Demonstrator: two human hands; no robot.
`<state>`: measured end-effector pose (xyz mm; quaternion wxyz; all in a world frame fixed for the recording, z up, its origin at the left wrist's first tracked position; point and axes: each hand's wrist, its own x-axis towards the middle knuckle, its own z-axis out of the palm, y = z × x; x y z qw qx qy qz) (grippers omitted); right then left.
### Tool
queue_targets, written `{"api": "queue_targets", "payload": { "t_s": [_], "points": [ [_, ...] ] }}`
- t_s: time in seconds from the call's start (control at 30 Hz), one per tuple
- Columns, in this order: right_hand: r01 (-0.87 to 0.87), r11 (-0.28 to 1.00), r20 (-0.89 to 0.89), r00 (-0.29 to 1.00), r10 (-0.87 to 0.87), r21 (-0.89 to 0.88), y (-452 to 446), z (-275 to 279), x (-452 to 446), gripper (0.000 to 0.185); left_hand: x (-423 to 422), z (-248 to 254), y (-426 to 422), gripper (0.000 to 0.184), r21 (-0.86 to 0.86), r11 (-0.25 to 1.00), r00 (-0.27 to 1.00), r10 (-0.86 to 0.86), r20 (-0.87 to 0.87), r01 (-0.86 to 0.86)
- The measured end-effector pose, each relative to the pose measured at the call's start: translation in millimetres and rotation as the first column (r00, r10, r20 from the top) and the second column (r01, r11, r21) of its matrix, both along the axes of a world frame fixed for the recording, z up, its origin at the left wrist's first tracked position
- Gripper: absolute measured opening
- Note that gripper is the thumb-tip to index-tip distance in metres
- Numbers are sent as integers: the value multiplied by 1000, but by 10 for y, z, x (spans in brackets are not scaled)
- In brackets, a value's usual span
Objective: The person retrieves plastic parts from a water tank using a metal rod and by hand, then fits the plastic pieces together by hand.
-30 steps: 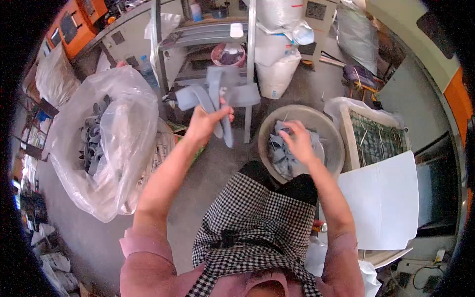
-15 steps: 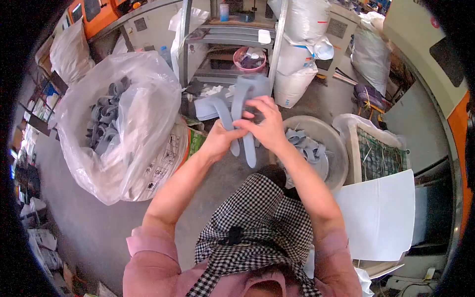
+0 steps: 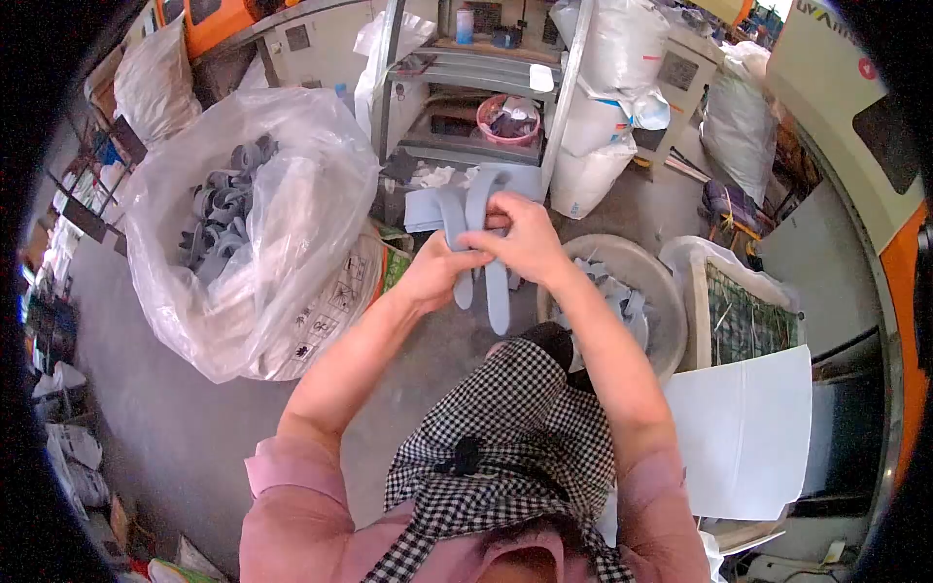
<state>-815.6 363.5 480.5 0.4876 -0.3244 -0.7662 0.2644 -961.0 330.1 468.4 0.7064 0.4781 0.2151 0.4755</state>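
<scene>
Two blue-grey, soft-looking curved straps are held up side by side in front of me. My left hand (image 3: 433, 271) is closed with its thumb and fingers pinching the lower part of the left strap (image 3: 450, 221). My right hand (image 3: 528, 239) has its fingers curled around the right strap (image 3: 497, 294), and its thumb reaches across to the left hand. Rounded tongue-like ends hang below both hands. Wider flat blue-grey sections spread out behind the loops. Some fingertips are hidden behind the pieces.
At left stands a big clear plastic bag (image 3: 292, 219) of similar grey pieces. A round tub (image 3: 671, 301) with more pieces is by my right forearm. A white board (image 3: 743, 432) leans at right. Ahead are a metal rack (image 3: 476, 73), a pink basket (image 3: 493, 131) and white sacks (image 3: 588, 175).
My right fingers have closed in around the right strap, which was blurred by motion before. Both straps now sit closer and more level, and the view has shifted slightly.
</scene>
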Motion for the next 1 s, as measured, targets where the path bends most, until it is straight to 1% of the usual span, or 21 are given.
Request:
{"api": "queue_targets", "payload": {
  "t_s": [0.03,0.1,0.23,0.3,0.37,0.4,0.43,0.47,0.5,0.57,0.63,0.67,0.7,0.73,0.77,0.8,0.83,0.87,0.9,0.93,1.0],
  "points": [
    [2,1000,-1,1000,-2,-1,-13,13,2,37,-9,-11,-8,39,-16,1000,999,25,-20,-26],
    [149,987,250,955,-160,64,-42,62,14,34,-9,-43,-23,38,-24,999,998,28,-48,-29],
    [233,960,343,899,-274,156,49,-16,-18,32,-42,-47,-17,34,-39,999,989,-32,-147,27],
    [246,964,237,935,-264,103,68,-10,-62,36,-49,-38,-28,37,-93,996,991,-21,-134,9],
    [237,968,176,953,-248,84,133,-45,-116,38,-90,-36,-7,36,-100,994,998,-46,-40,41],
    [242,951,-45,966,-255,-193,104,27,-145,40,-87,-28,1,39,-101,995,1000,-19,-6,18],
    [168,877,-255,917,-307,-451,101,70,-182,41,-131,0,25,39,-102,995,1000,-11,-9,10],
    [214,932,-279,913,-297,-292,206,6,-87,42,-202,36,51,40,-111,994,1000,18,24,-16],
    [155,933,-401,871,-284,-325,193,39,-29,36,-261,89,38,42,-125,991,998,42,54,-35],
    [200,946,-389,874,-290,-255,170,46,223,29,-423,260,-26,40,-26,992,989,124,-82,-127],
    [252,938,-389,860,-329,-238,133,-6,543,26,-633,561,-97,40,218,937,889,333,-314,-274],
    [284,934,-379,857,-348,-215,78,-76,777,24,-832,644,-31,44,236,909,843,410,-348,-344],
    [271,934,-380,859,-345,-235,65,-152,1034,22,-1145,766,62,43,306,854,778,513,-362,-421],
    [336,920,-331,861,-387,-202,132,-334,1374,22,-1458,890,151,42,372,788,699,611,-372,-490],
    [390,906,-286,860,-423,-166,119,-518,1718,23,-1744,1044,262,38,338,739,687,670,-279,-583],
    [398,889,-339,824,-455,-226,-16,-583,1978,30,-1997,1215,391,39,407,686,626,723,-293,-603],
    [495,837,-261,797,-544,-234,-83,-719,2307,37,-2249,1386,520,42,474,628,556,774,-302,-617],
    [617,771,-147,757,-636,-157,-156,-985,2679,37,-2965,1437,906,44,426,592,493,806,-327,-684],
    [725,686,-33,685,-728,-61,-293,-1142,3019,38,-3662,1489,1287,46,375,550,433,829,-354,-746],
    [772,634,-33,633,-774,-49,-530,-1124,3200,38,-4003,1538,1599,47,394,501,359,852,-381,-770],
    [902,397,339,326,-883,167,-1087,-1025,3535,42,-4324,1404,1930,48,529,365,109,885,-453,-766]
  ]
}}
